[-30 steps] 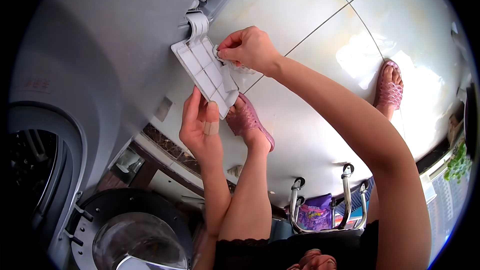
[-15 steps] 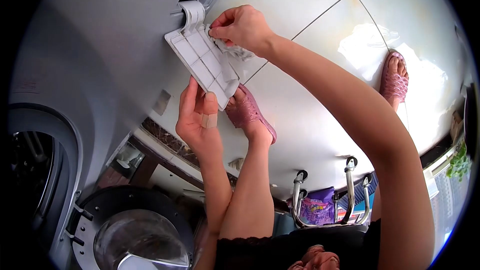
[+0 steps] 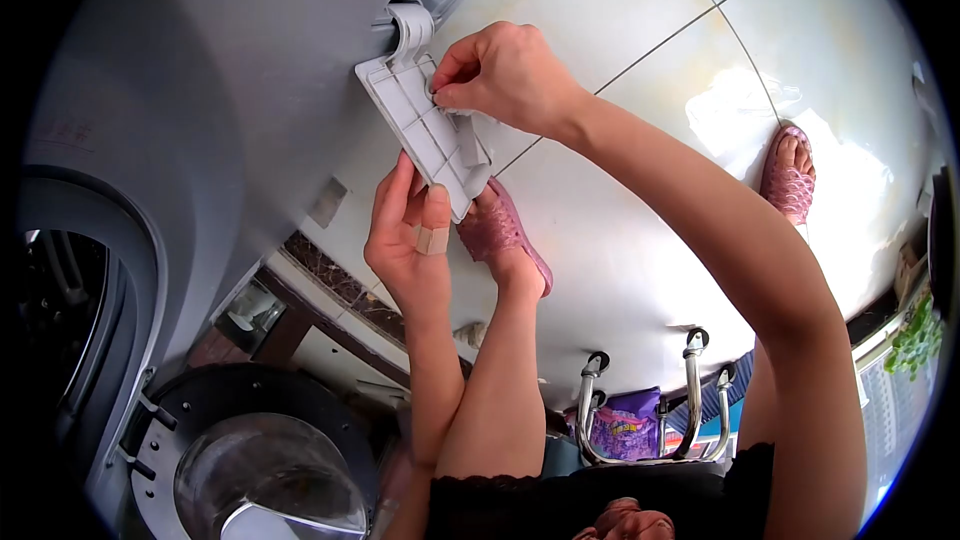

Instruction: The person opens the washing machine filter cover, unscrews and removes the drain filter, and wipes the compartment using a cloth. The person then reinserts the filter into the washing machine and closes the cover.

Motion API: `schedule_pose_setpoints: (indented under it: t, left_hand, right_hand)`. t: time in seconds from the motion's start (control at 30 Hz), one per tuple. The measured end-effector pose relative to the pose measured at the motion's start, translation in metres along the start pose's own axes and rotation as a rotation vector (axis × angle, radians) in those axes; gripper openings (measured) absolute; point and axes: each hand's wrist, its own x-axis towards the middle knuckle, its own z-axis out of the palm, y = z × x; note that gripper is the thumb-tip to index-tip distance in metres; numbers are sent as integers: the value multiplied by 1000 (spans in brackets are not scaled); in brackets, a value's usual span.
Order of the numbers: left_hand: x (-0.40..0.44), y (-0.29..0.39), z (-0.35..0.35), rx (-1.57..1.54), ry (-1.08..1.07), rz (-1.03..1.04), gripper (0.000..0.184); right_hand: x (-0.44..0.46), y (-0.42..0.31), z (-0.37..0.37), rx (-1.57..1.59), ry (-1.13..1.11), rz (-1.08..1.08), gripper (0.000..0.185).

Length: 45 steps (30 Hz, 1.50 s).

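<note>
A white plastic cover [image 3: 418,120] with a ribbed grid on its inner side is tilted beside the front of a grey washing machine [image 3: 290,70]. Its curved upper tab reaches the machine's lower edge. My left hand [image 3: 410,240] grips the cover's lower end, thumb on the grid side and fingers behind; a beige bandage wraps the thumb. With fingers pinched, my right hand [image 3: 510,75] presses a crumpled white cloth [image 3: 462,113] against the upper right part of the grid. Most of the cloth is hidden beneath that hand.
The washer's round door [image 3: 270,470] hangs open at lower left, beside the dark drum opening [image 3: 65,310]. A chrome-legged stool on casters [image 3: 692,390] and a purple bag [image 3: 625,425] are below. My feet in pink sandals [image 3: 505,240] rest on the white tiles [image 3: 620,210].
My right hand has shifted slightly down over the cover's grid, and less of the cloth shows. The left hand keeps its grip on the cover. The view has shifted slightly.
</note>
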Motion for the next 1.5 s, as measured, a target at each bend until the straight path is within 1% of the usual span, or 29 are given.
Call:
schedule_pose_setpoints:
  t: [0.1, 0.2, 0.3, 0.4, 0.47, 0.5, 0.53, 0.57, 0.63, 0.67, 0.77, 0.8, 0.9, 0.93, 1.03, 1.07, 1.17, 1.2, 1.3, 1.37, 1.4, 1.5]
  left_hand:
    - [-2, 2, -1, -12, -16, -24, 48]
    - [-2, 1, -2, 0, -16, -21, 47]
    - [-1, 1, -1, 4, -11, -10, 48]
    - [0, 3, 1, 14, -6, -16, 49]
    - [-1, 3, 2, 27, 12, -23, 50]
    - [-1, 1, 1, 4, 23, -20, 48]
    - [-1, 0, 2, -21, 34, -12, 45]
    - [0, 0, 2, -47, 43, -2, 43]
    - [0, 3, 1, -23, 22, -40, 47]
    - [-2, 4, 0, -9, 13, -63, 49]
    - [-2, 3, 0, 0, 2, -52, 47]
    - [-1, 4, -1, -1, -4, -46, 47]
    - [0, 3, -1, -3, -8, -30, 46]
    - [-1, 2, -1, 7, -9, -29, 46]
    - [0, 0, -3, 31, -24, 12, 46]
    - [0, -2, -4, 38, -28, 28, 45]
    - [1, -5, -3, 71, 0, 75, 42]
    - [1, -6, -3, 69, 0, 79, 41]
    - [0, -9, -6, 69, 0, 89, 41]
    - [1, -10, -6, 56, 5, 104, 41]
    - [1, -8, -6, 53, 0, 74, 42]
    - [-1, -4, -6, 47, -6, 9, 45]
  right_hand:
    - [8, -6, 7, 112, 91, 126, 16]
    - [4, 2, 16, 87, 144, 21, 17]
    - [7, -2, -10, -171, -147, -67, 18]
    - [9, -6, -8, 51, 44, -73, 18]
    - [3, -7, 5, 200, 77, -30, 18]
    - [-1, -10, 11, 269, 95, -15, 18]
    - [-7, -11, 21, 356, 178, 8, 17]
    - [-11, -10, 20, 307, 133, -9, 17]
    - [-19, -5, 10, 205, 42, -49, 16]
    - [-18, -11, 6, 207, 35, -96, 16]
    - [-9, -35, 18, 246, 268, -30, 14]
    - [-9, -34, 29, 149, 337, -102, 13]
    - [-16, -32, 21, 77, 278, -107, 12]
    - [-17, -30, 13, 3, 158, -109, 12]
    - [-24, -28, 13, 8, 298, -232, 12]
    - [-21, -26, 14, -29, 355, -227, 12]
    - [-14, -8, 28, -226, 447, -377, 12]
    - [-15, -8, 32, -187, 448, -362, 13]
    - [-16, -13, 35, 141, 402, -200, 14]
    - [-17, -16, 32, 183, 312, -105, 16]
    - [-17, -17, 29, 203, 267, -60, 17]
    - [-21, -20, 26, 174, 250, -77, 16]
